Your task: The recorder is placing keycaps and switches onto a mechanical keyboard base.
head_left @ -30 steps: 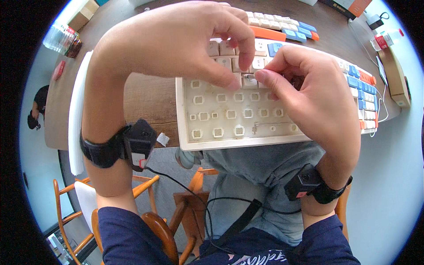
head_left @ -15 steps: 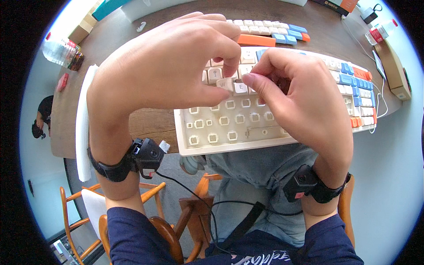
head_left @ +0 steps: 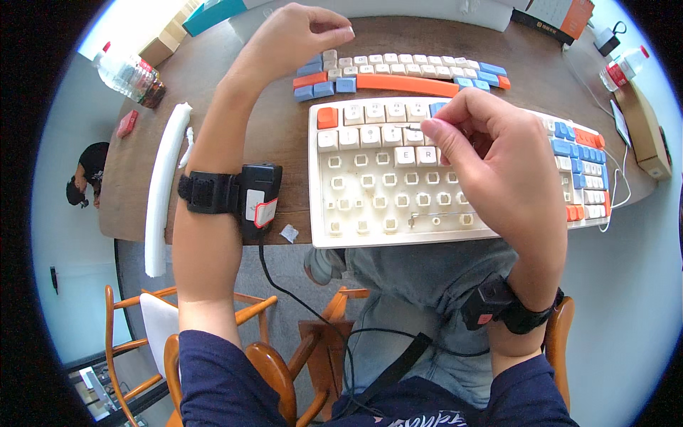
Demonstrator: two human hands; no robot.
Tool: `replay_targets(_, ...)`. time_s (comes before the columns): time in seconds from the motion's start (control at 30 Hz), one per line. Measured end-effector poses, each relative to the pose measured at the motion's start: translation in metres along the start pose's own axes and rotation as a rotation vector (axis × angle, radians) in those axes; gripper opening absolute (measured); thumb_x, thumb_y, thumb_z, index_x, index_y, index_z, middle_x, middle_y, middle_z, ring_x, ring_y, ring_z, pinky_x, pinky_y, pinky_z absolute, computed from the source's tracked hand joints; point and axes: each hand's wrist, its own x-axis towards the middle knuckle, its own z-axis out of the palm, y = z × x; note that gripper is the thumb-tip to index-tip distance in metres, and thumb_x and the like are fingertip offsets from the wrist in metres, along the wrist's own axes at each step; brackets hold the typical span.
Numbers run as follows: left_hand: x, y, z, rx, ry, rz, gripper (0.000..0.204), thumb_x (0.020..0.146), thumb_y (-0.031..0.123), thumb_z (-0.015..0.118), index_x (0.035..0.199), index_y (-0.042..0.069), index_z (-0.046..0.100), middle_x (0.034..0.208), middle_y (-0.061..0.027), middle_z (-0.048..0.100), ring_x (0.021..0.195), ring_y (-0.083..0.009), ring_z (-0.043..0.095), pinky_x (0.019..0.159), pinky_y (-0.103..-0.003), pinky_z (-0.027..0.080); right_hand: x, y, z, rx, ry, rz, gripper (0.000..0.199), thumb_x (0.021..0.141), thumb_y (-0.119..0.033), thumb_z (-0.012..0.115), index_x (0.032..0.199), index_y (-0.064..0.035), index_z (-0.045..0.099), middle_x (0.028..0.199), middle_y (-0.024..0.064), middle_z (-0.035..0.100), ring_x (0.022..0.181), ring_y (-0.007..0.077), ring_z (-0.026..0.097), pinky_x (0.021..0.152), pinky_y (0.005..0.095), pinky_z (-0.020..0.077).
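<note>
My left hand (head_left: 306,34) is raised beyond the keyboard, its thumb and fingers pinched together. What it holds, if anything, I cannot make out. My right hand (head_left: 484,142) is closed over the upper middle of the white keyboard (head_left: 398,240), pinching a thin metal tool (head_left: 413,129) whose tip sticks out over the number row. Most of that tool is hidden in the fingers. Below the tip, two white letter keycaps (head_left: 415,156) remain on the board. Bare switch sockets (head_left: 386,201) fill much of the keyboard's left and middle.
Removed white, blue and orange keycaps lie in rows behind the keyboard, with a long orange spacebar (head_left: 405,85). A white foam strip (head_left: 167,192) lies left. Plastic bottles (head_left: 131,77) and a cardboard box (head_left: 644,132) stand at the sides. White cable (head_left: 620,192) runs at right.
A white keycap left of the remaining letter caps has come off the board. My left hand has moved up and away from the keyboard; my right hand stays over it.
</note>
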Motion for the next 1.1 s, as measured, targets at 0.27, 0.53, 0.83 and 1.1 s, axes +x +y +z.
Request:
replay_targets(0.27, 0.005, -0.007, 0.014, -0.021, -0.171, -0.095, 0.031, 0.087, 0.026, 0.066, 0.105, 0.001, 0.070, 0.096, -0.0118, 0.069, 0.088, -0.0199, 0.064, 0.081, -0.028, 0.050, 0.000, 0.003, -0.004, -0.008, 0.033, -0.051, 0.011, 0.087, -0.007, 0.066, 0.083, 0.0024, 0.064, 0.067, 0.0032, 0.063, 0.060, 0.0070, 0.056, 0.055, 0.0215, 0.0431)
replay_targets(0.53, 0.003, -0.007, 0.015, -0.042, -0.151, -0.088, 0.031, 0.089, 0.025, 0.064, 0.106, 0.000, 0.069, 0.100, -0.0100, 0.068, 0.090, -0.0195, 0.063, 0.083, -0.028, 0.049, 0.001, 0.003, -0.014, 0.076, 0.025, 0.062, 0.013, 0.090, -0.010, 0.065, 0.087, 0.0028, 0.064, 0.069, 0.0030, 0.062, 0.064, 0.0068, 0.056, 0.059, 0.0208, 0.0446)
replay_targets(0.83, 0.002, -0.010, 0.010, -0.026, -0.207, -0.089, 0.028, 0.090, 0.022, 0.063, 0.108, 0.002, 0.069, 0.099, -0.0101, 0.068, 0.090, -0.0183, 0.063, 0.083, -0.028, 0.049, 0.000, 0.012, -0.033, 0.079, 0.083, 0.123, 0.013, 0.091, -0.012, 0.064, 0.089, 0.0013, 0.064, 0.072, 0.0016, 0.061, 0.066, 0.0061, 0.056, 0.061, 0.0197, 0.0444)
replay_targets(1.1, 0.000, -0.010, 0.007, -0.064, -0.182, -0.080, 0.032, 0.086, 0.030, 0.065, 0.101, 0.002, 0.072, 0.095, -0.0136, 0.070, 0.083, -0.0219, 0.066, 0.081, -0.032, 0.052, -0.001, 0.023, -0.047, 0.017, 0.192, 0.118, 0.015, 0.093, -0.016, 0.064, 0.091, -0.0014, 0.066, 0.071, 0.0010, 0.061, 0.063, 0.0059, 0.054, 0.058, 0.0185, 0.0419)
